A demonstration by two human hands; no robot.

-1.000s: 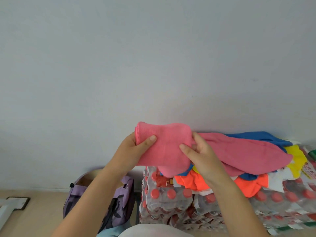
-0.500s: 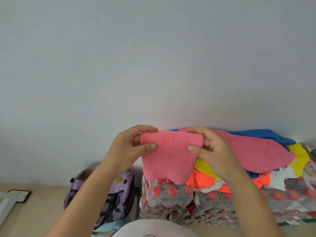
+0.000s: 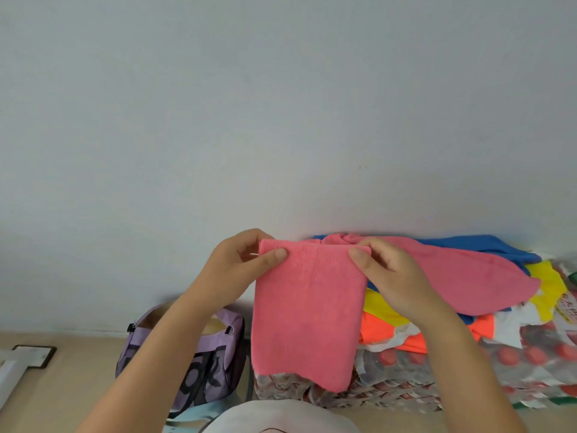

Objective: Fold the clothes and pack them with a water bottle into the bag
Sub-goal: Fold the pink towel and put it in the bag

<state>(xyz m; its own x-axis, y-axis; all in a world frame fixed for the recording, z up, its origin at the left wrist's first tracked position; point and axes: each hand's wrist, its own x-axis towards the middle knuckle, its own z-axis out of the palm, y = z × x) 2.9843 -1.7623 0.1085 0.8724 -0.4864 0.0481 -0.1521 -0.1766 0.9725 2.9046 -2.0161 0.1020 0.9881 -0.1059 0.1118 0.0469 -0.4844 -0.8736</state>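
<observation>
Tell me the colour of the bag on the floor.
Lilac bag with dark lettering, head view.

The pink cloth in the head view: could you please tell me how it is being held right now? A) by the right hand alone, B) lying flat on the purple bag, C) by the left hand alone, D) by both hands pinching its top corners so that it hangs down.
D: the left hand and right hand each pinch a top corner of the pink cloth, which hangs down.
</observation>
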